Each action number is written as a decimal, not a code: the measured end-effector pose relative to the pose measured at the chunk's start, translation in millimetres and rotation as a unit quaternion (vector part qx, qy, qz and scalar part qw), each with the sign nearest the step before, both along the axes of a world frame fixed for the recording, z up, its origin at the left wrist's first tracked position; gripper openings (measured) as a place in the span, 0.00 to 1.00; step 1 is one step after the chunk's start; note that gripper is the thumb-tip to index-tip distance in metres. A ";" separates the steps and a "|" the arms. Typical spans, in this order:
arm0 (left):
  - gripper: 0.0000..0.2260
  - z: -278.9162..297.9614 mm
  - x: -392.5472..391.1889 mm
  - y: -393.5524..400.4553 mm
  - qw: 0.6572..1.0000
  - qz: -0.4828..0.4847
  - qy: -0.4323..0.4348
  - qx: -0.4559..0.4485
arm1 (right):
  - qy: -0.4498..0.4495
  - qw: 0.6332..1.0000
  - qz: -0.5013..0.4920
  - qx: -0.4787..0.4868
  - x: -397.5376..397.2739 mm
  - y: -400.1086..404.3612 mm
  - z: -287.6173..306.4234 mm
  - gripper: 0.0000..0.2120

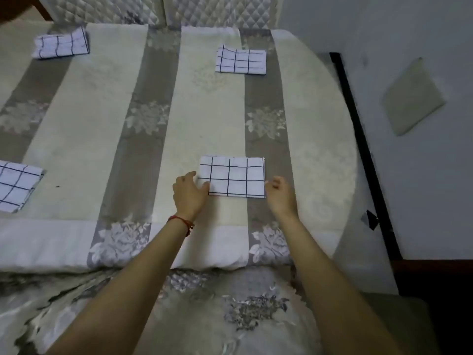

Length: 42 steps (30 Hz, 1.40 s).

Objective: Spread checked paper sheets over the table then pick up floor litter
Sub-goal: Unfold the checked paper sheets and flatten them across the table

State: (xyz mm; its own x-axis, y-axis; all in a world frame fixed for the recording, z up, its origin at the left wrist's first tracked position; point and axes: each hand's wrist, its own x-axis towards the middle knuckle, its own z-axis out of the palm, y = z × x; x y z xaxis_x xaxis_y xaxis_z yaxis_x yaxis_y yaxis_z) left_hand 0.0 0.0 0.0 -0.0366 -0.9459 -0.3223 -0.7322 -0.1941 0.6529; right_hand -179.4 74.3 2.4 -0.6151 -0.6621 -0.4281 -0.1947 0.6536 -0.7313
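I see a folded checked sheet (231, 177) lying flat on the worktop (76, 139), long axis left to right, directly ahead between both hands. My left hand (190, 193) touches its left edge, fingers relaxed; my right hand (280, 193) hovers just beside its right edge, loosely curled, empty. Three more folded sheets lie well apart. Nothing blocks either hand.

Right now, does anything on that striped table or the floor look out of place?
Yes. The far-left checked sheet lies rumpled and skewed, unlike the neat one between the hands. On the grey floor, a greenish flat square and a small dark scrap lie as litter.
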 end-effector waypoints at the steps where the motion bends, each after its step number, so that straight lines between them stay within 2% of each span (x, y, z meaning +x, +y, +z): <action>1: 0.22 -0.6 -3.2 0.4 1.000 0.011 0.017 0.001 | 0.016 1.000 -0.008 0.001 3.1 -3.6 -1.2 0.20; 4: 0.22 -4.4 -14.6 -4.6 0.995 0.054 0.081 0.017 | 0.047 0.998 -0.036 -0.001 17.3 -22.4 -7.5 0.20; 9: 0.23 -10.5 -16.8 -9.5 0.984 0.113 0.133 0.047 | 0.027 0.996 -0.081 0.022 27.4 -27.4 -19.6 0.12; 11: 0.24 -9.1 -14.7 -9.3 0.980 0.119 0.145 0.065 | 0.021 0.996 -0.082 0.001 26.0 -22.1 -18.6 0.08; 13: 0.23 -3.5 -13.6 -7.8 0.989 0.101 0.097 0.049 | -0.015 0.996 -0.072 -0.057 22.4 -16.1 -8.3 0.05; 15: 0.22 8.3 -14.1 -2.2 0.998 0.049 0.041 -0.004 | -0.041 0.993 -0.036 -0.106 17.5 -9.5 7.8 0.05; 17: 0.21 27.0 -18.1 6.1 0.994 -0.023 0.086 -0.059 | -0.039 0.991 0.020 -0.128 12.0 -1.8 27.1 0.08; 20: 0.18 57.9 -27.1 19.3 0.969 -0.127 0.164 -0.131 | -0.026 0.985 0.081 -0.148 6.3 11.9 58.3 0.13; 23: 0.17 83.0 -37.2 31.3 0.953 -0.175 0.194 -0.152 | -0.062 0.978 0.122 -0.157 2.1 27.9 82.8 0.08; 26: 0.11 99.8 -44.1 42.9 0.945 -0.172 0.243 -0.131 | -0.072 0.973 0.158 -0.152 -2.8 45.6 102.5 0.04; 28: 0.07 107.9 -47.6 48.8 0.940 -0.152 0.286 -0.111 | -0.079 0.968 0.163 -0.175 -6.8 57.9 113.2 0.06; 31: 0.09 116.2 -50.1 56.8 0.933 -0.116 0.325 -0.101 | -0.079 0.959 0.166 -0.218 -14.7 79.2 123.1 0.19; 36: 0.12 127.0 -51.1 66.9 0.918 -0.061 0.380 -0.101 | -0.059 0.947 0.162 -0.272 -21.0 107.4 134.3 0.17; 40: 0.10 137.8 -52.6 76.9 0.921 -0.066 0.372 -0.098 | -0.027 0.947 0.138 -0.289 -22.8 116.1 140.1 0.15; 42: 0.09 142.8 -50.4 83.1 0.929 -0.118 0.325 -0.127 | -0.004 0.946 0.129 -0.296 -23.3 118.2 144.6 0.14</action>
State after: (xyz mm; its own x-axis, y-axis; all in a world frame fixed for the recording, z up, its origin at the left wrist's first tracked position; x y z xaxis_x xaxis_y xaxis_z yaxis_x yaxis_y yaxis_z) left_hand -50.4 83.1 142.8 -0.3624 -0.9291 0.0742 -0.1687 0.1437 0.9751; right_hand -202.7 192.5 147.0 -0.3990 -0.9149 0.0616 -0.2849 0.0599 -0.9567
